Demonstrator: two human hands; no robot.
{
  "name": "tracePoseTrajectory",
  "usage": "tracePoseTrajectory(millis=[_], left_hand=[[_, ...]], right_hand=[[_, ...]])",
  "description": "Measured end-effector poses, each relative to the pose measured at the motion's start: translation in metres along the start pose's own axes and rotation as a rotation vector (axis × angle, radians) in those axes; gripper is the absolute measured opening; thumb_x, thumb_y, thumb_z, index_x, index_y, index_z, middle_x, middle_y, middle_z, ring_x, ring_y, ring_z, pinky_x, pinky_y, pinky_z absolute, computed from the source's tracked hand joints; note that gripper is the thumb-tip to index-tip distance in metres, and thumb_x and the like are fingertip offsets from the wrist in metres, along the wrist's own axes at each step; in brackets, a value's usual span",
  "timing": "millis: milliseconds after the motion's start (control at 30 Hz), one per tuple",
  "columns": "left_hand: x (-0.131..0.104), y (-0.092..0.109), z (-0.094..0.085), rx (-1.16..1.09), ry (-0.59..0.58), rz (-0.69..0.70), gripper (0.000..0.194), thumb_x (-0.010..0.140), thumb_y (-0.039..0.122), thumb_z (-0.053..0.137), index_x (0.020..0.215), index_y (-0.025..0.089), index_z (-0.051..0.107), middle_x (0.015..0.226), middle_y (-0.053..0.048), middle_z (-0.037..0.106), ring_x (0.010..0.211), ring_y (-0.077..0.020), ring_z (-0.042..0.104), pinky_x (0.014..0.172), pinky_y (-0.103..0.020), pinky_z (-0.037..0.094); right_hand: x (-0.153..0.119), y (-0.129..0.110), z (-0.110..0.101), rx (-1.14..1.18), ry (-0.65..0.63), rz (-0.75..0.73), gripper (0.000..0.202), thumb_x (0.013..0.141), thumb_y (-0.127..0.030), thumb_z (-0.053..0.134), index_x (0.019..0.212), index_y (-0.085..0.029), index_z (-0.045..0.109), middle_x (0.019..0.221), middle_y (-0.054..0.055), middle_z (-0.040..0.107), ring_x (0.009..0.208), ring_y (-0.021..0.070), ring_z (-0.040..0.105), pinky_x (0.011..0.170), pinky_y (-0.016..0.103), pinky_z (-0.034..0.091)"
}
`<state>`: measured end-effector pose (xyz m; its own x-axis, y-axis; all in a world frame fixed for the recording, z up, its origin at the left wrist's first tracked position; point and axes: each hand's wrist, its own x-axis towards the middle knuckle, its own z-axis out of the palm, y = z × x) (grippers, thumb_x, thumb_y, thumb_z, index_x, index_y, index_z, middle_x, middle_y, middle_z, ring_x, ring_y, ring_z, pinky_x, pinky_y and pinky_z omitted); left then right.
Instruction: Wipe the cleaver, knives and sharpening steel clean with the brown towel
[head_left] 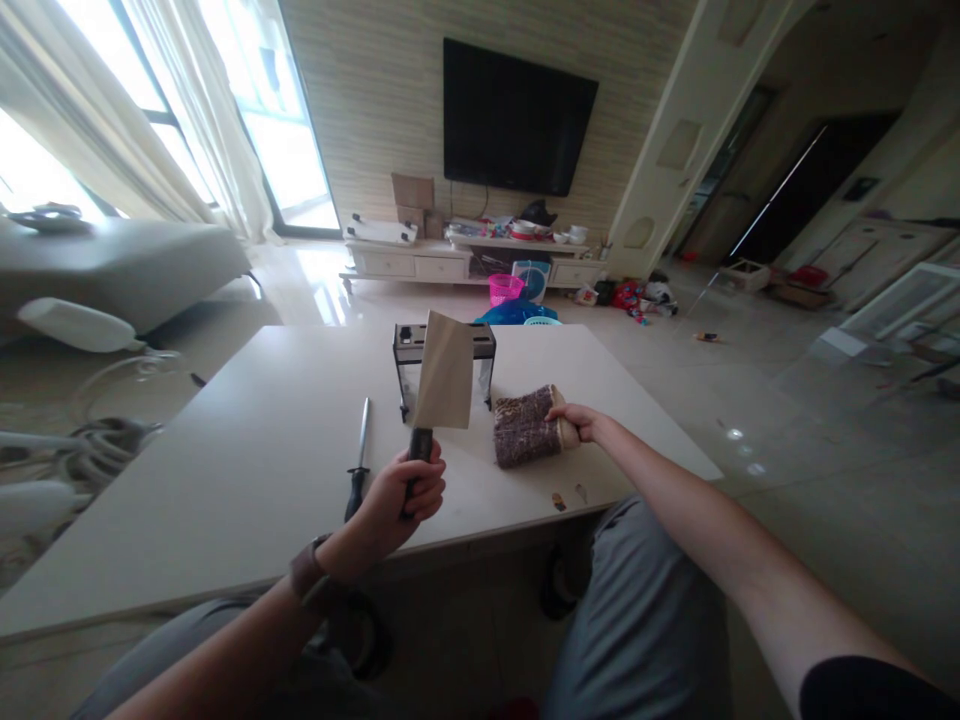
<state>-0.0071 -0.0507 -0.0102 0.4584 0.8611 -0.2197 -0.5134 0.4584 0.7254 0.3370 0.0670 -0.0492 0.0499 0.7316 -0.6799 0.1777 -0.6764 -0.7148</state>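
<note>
My left hand is wrapped round the black handle of a cleaver, its broad blade pointing up above the table. My right hand grips the cream-coloured end of a fuzzy purple-brown fabric piece; its exact kind does not show. The fabric is on or just over the tabletop. Behind the blade stands a knife block with a slotted metal top and see-through sides, partly hidden by the cleaver. A sharpening steel with a black handle lies to the left of my left hand.
Two small objects, one brown and black and one shiny, lie near the table's front edge. Beyond the far edge are a pink basket and a blue plastic bag. A low white cabinet stands under the television.
</note>
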Motion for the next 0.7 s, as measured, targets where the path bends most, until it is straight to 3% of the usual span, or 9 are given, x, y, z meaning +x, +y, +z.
tracePoseTrajectory(millis=[233,367,533,700], left_hand=[[-0.001,-0.005,0.0,-0.072,0.008,-0.081,0.02,0.075,0.009,0.067,0.084,0.019,0.053,0.051,0.012,0.031,0.037,-0.0034,0.016,0.033,-0.014,0.022],[0.001,-0.009,-0.002,-0.118,-0.018,-0.114,0.02,0.075,0.01,0.066,0.083,0.02,0.051,0.052,0.012,0.029,0.037,-0.0037,0.014,0.033,-0.014,0.022],[0.008,-0.014,-0.002,-0.101,-0.003,-0.139,0.019,0.074,0.011,0.066,0.081,0.02,0.051,0.051,0.012,0.029,0.037,-0.0036,0.014,0.033,-0.015,0.022],[0.018,-0.017,0.005,-0.015,0.036,-0.057,0.022,0.071,0.011,0.068,0.082,0.02,0.051,0.052,0.011,0.035,0.036,-0.0028,0.017,0.033,-0.014,0.023]], right_hand=[[-0.023,-0.011,0.029,0.272,0.039,-0.275,0.034,0.069,-0.005,0.065,0.1,-0.019,0.064,0.076,0.0,0.077,0.064,0.0166,0.071,0.068,0.028,0.061],[-0.047,-0.01,0.061,0.454,-0.049,-0.413,0.042,0.059,-0.008,0.075,0.099,-0.018,0.07,0.085,0.004,0.08,0.076,0.0227,0.076,0.074,0.034,0.064],[-0.067,-0.006,0.095,0.619,-0.141,-0.476,0.046,0.053,-0.012,0.083,0.096,-0.02,0.071,0.087,0.001,0.081,0.077,0.0245,0.076,0.074,0.037,0.064],[-0.075,-0.008,0.105,0.661,-0.23,-0.494,0.038,0.055,-0.016,0.086,0.09,-0.019,0.072,0.087,0.001,0.08,0.076,0.0213,0.074,0.074,0.034,0.062]])
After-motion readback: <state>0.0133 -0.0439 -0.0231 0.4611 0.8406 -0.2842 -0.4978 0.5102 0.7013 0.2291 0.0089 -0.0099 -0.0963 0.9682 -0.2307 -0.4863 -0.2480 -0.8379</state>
